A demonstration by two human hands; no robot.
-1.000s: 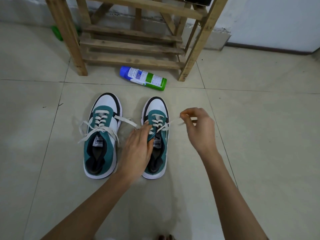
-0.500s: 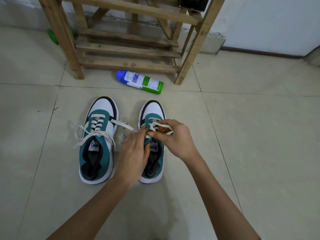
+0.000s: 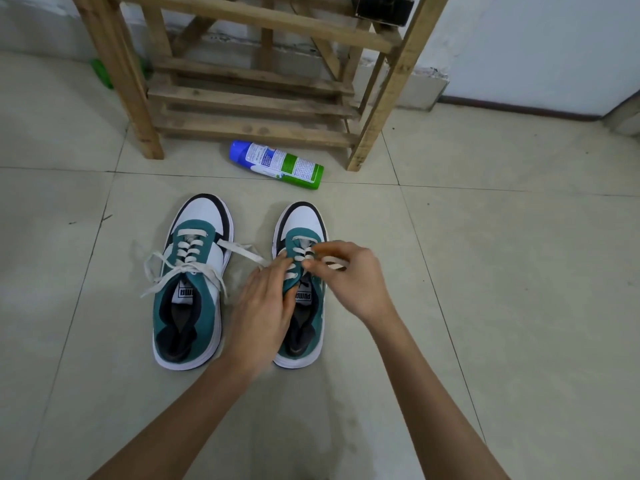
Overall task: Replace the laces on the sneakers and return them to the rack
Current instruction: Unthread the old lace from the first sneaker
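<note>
Two teal-and-white sneakers stand side by side on the tiled floor [image 3: 485, 306], toes pointing to 12 o'clock. The left sneaker [image 3: 188, 306] is laced through, and its loose lace ends [image 3: 156, 268] splay out to 9 and 3 o'clock over the tiles. Both hands are on the right sneaker [image 3: 304, 221]. The left hand [image 3: 266, 306] comes in from 7 o'clock and seems to pinch the teal eyelet flap between thumb and fingers, though blur makes the grip hard to read. The right hand [image 3: 349, 275], at 3 o'clock of the eyelets, has its fingers curled on the lace [image 3: 334, 263], pinching it just beside the upper rows; a white loop of it shows under the fingers. At 12 o'clock of the sneakers a blue-and-green can [image 3: 277, 164] lies on its side, blue cap to 9 o'clock, just in front of the wooden rack [image 3: 249, 98]. A black thing [image 3: 381, 8] sits on the rack's top at 1 o'clock.
</note>
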